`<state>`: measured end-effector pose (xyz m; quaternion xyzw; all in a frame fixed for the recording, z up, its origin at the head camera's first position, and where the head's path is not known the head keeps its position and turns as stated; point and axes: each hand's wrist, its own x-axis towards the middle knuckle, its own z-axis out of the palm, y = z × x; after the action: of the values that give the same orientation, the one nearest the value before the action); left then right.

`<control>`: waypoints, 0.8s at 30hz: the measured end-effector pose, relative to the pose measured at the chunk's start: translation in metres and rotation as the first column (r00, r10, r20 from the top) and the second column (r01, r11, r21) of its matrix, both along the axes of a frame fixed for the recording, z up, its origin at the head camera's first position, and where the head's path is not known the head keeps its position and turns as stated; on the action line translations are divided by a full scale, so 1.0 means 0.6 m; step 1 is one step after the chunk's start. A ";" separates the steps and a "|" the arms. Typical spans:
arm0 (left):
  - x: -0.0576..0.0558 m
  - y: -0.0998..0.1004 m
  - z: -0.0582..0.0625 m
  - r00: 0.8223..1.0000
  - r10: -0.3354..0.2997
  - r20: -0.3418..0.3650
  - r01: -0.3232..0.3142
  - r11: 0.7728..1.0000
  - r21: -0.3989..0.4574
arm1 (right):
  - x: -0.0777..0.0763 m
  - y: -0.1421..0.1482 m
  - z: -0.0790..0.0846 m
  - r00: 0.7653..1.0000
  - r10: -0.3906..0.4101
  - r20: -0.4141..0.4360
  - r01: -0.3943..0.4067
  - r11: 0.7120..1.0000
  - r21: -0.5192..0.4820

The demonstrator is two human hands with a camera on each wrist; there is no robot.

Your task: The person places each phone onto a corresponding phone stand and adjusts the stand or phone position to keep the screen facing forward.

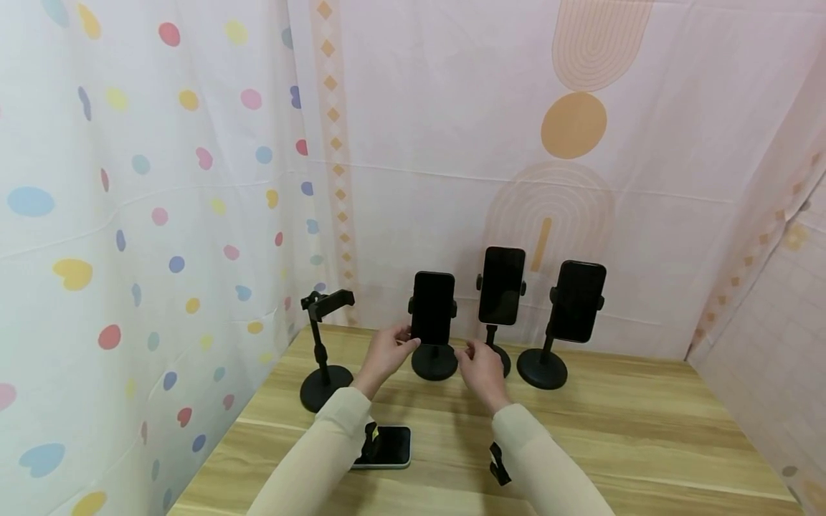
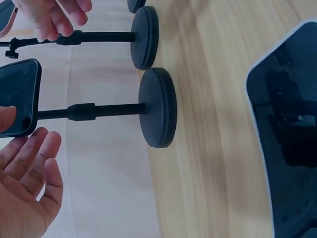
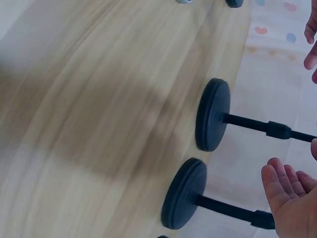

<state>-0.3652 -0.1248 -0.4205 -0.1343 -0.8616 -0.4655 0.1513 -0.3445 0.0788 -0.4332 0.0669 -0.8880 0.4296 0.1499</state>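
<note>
The person's left sleeve [image 1: 310, 466] and right sleeve [image 1: 555, 466] were long and cream, with wide, plain cuffs [image 1: 518, 426]. A little black gadget [image 1: 369, 446] with a bright yellow bit [image 1: 375, 433] showed by the left cuff [image 1: 345, 410]. Another black gadget [image 1: 498, 466] stuck out under the right sleeve.

Head cam's no help with the loose phone [image 1: 396, 446]: my left sleeve [image 1: 316, 459] hides one end, and the left wrist view chops it at the right edge. My right hand [image 1: 482, 371] blocks part of the stand base [image 1: 506, 362] behind it. The left wrist view also crops the mounted phone [image 2: 17, 94], and I honestly can't tell whether my left hand [image 1: 383, 355] is touching that. Oh, and the pale scrap [image 3: 184, 1] topping the right wrist view? Too cut off to identify.
</note>
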 end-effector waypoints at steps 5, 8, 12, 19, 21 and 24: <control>0.001 0.000 -0.007 1.000 -0.002 0.026 0.003 1.000 -0.021 | 0.002 0.016 -0.014 1.000 -0.023 0.007 0.022 1.000 0.020; 0.003 -0.001 -0.009 0.999 -0.002 0.034 0.003 1.000 -0.027 | 0.005 0.025 -0.021 0.999 -0.039 0.029 0.038 0.999 0.026; 0.005 -0.001 -0.011 0.999 -0.002 0.036 0.003 0.999 -0.039 | 0.010 0.039 -0.029 0.997 -0.037 0.069 0.035 0.999 0.041; 0.010 -0.002 -0.015 0.999 -0.004 0.054 0.007 0.998 -0.064 | 0.025 0.064 -0.047 1.000 -0.006 0.026 0.003 0.994 0.107; 0.011 -0.003 -0.017 0.998 -0.005 0.065 0.009 0.998 -0.066 | 0.031 0.071 -0.052 1.000 0.014 0.017 -0.016 0.993 0.114; 0.013 -0.005 -0.020 0.997 -0.011 0.075 0.016 0.997 -0.076 | 0.040 0.079 -0.059 0.999 0.024 0.025 -0.027 0.991 0.131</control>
<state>-0.3574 -0.1278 -0.4326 -0.1284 -0.8830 -0.4377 0.1105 -0.3207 0.1262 -0.4684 0.0829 -0.9151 0.3729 0.1290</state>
